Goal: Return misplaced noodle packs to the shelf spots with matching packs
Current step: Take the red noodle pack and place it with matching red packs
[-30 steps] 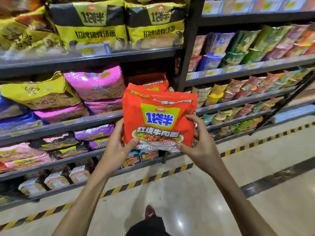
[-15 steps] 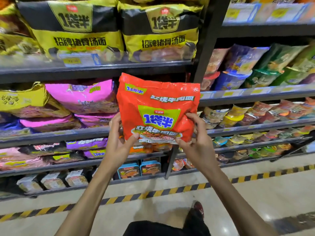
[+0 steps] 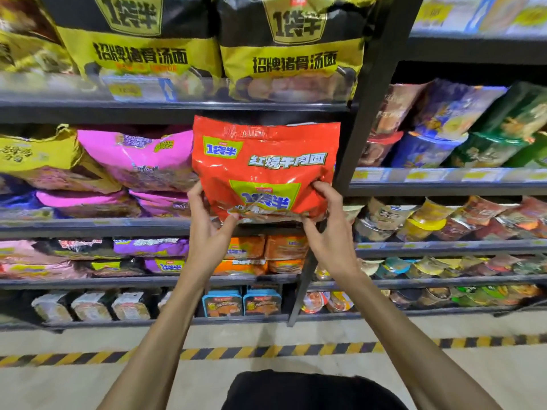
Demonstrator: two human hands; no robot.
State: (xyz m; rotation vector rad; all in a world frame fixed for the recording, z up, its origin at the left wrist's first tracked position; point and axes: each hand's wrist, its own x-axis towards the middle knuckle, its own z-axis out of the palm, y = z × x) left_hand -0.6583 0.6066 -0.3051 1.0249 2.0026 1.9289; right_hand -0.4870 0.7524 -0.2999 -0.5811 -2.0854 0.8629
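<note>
Shelf (image 3: pixel 118 227) partly hidden behind red noodle pack (image 3: pixel 266 161); my left hand (image 3: pixel 207 241) and right hand (image 3: pixel 328 235) pinch its bottom, pink packs (image 3: pixel 136 161) at 9 o'clock.

The red noodle pack (image 3: pixel 266 161) hides the shelf (image 3: pixel 88 226) behind the fingers (image 3: pixel 325 189); its print between them is crumpled unreadable. Above the fingers, black-and-yellow packs (image 3: pixel 142 45) are cut by the top edge.

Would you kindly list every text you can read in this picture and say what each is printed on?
"1袋半": red pack, twice.
"红烧牛肉面": red pack.
"1袋半": both black-and-yellow packs.
"招牌猪骨汤面": both black-and-yellow packs.
Pink packs, cups and shelf tags: too blurred to read.
</note>
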